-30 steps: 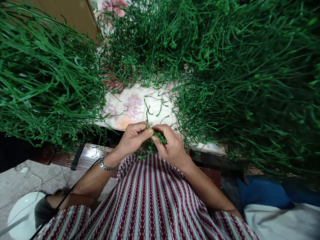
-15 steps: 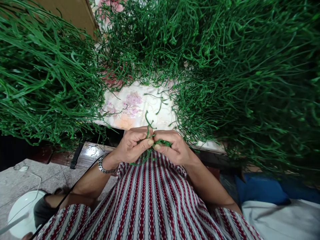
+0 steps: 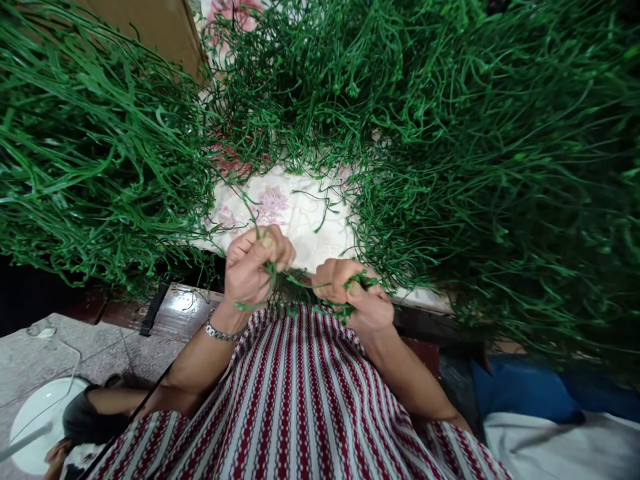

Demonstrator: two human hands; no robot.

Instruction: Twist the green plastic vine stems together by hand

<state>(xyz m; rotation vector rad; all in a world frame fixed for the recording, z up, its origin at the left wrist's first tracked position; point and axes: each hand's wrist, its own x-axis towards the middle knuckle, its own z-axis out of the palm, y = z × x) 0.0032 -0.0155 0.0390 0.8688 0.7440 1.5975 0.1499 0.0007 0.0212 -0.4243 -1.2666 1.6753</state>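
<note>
Thin green plastic-looking stems are gripped in both of my hands above the lap, near the table's front edge. My left hand [image 3: 255, 267] is closed round some stems, with one sticking up past the thumb. To its right, my right hand [image 3: 354, 291] is closed on a small green bunch, its tips showing by the thumb. Strands [image 3: 299, 279] stretch between the two hands, which are apart. A few loose stems [image 3: 325, 213] lie on the floral tablecloth [image 3: 300, 248] just beyond.
Large piles of green stems lie at the left [image 3: 100, 160], and at the back and right [image 3: 450, 167]. A cardboard box [image 3: 160, 33] stands at the back left. Another person's arm [image 3: 113, 401] shows at the lower left, near a white round stool [image 3: 37, 427].
My hands, pressed together before, have moved apart. The left hand has gone up and left, the right hand slightly right, and strands now span the gap.
</note>
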